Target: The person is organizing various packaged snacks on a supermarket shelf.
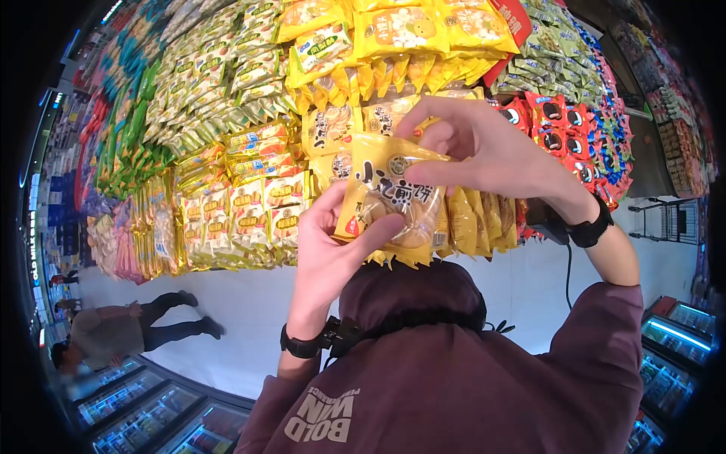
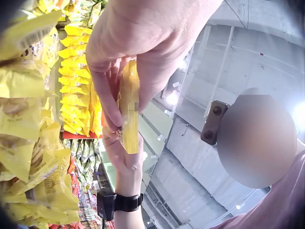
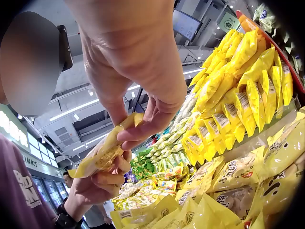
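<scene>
A yellow, partly clear packet of round biscuits (image 1: 397,198) with dark printed characters is held up between both hands, over the display of snacks. My left hand (image 1: 327,246) grips its lower left side, thumb across the front and fingers behind. My right hand (image 1: 488,151) pinches the packet's upper right part between thumb and fingers. Seen edge-on in the left wrist view, the packet (image 2: 129,107) is thin and upright. In the right wrist view the packet (image 3: 102,155) slants, with the right hand (image 3: 136,67) at its upper end and the left hand (image 3: 97,186) below.
Matching yellow biscuit packets (image 1: 330,129) lie just behind the hands. Around them are rows of green-and-white packets (image 1: 200,72), brighter yellow bags (image 1: 397,32) and red packets (image 1: 556,125). A person (image 1: 113,333) stands on the floor at left; a cart (image 1: 669,219) is at right.
</scene>
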`<state>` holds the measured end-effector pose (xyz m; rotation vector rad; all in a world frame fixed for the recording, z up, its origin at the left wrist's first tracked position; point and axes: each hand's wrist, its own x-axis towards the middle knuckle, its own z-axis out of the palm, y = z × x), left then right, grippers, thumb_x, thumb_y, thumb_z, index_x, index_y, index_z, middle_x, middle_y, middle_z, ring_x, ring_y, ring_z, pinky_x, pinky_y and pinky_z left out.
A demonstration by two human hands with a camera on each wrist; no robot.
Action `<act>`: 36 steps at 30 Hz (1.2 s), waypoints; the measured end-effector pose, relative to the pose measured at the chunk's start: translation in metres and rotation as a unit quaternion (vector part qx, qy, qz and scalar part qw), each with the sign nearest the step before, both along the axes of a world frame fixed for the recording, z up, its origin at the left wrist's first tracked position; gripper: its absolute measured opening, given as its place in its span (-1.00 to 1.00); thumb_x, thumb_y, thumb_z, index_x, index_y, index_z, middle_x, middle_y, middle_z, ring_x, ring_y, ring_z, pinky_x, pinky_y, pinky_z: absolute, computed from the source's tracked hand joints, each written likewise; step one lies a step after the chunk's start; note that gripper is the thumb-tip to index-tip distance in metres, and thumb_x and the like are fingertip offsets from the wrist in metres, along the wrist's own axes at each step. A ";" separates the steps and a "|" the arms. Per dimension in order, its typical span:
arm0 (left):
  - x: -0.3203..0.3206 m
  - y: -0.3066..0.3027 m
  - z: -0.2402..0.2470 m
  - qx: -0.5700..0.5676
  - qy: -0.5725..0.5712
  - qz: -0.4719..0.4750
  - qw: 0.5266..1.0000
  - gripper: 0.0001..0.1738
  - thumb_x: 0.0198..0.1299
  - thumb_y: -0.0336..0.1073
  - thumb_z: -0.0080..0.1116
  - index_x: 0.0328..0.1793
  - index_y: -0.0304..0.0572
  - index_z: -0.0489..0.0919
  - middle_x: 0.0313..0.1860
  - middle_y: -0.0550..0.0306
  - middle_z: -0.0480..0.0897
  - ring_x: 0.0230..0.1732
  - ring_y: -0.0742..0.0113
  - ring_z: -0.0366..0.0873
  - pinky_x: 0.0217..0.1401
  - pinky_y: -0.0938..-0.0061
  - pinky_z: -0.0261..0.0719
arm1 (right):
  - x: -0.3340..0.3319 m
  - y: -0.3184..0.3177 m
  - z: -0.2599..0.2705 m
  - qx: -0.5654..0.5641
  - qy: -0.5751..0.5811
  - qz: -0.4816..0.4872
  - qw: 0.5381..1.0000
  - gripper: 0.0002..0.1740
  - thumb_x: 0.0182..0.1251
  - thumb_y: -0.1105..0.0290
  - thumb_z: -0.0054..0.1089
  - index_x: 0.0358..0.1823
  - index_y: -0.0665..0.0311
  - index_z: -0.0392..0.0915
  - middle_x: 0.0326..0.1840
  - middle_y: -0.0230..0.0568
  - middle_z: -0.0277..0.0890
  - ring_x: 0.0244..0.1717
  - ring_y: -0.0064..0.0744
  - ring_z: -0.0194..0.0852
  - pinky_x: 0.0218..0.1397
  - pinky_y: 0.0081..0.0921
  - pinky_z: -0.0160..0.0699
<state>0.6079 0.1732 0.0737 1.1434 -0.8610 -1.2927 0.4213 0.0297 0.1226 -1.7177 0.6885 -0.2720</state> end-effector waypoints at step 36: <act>-0.004 -0.013 -0.003 -0.081 -0.006 0.040 0.996 -0.53 0.13 -0.70 0.40 0.19 -0.41 0.58 0.04 0.07 0.75 0.11 0.45 0.67 0.20 0.54 0.58 | -0.011 0.008 -0.004 0.043 -0.107 -0.026 0.993 -0.47 0.22 0.39 0.56 0.17 0.31 0.52 0.01 -0.35 0.62 -0.01 -0.62 0.62 0.02 -0.59 0.63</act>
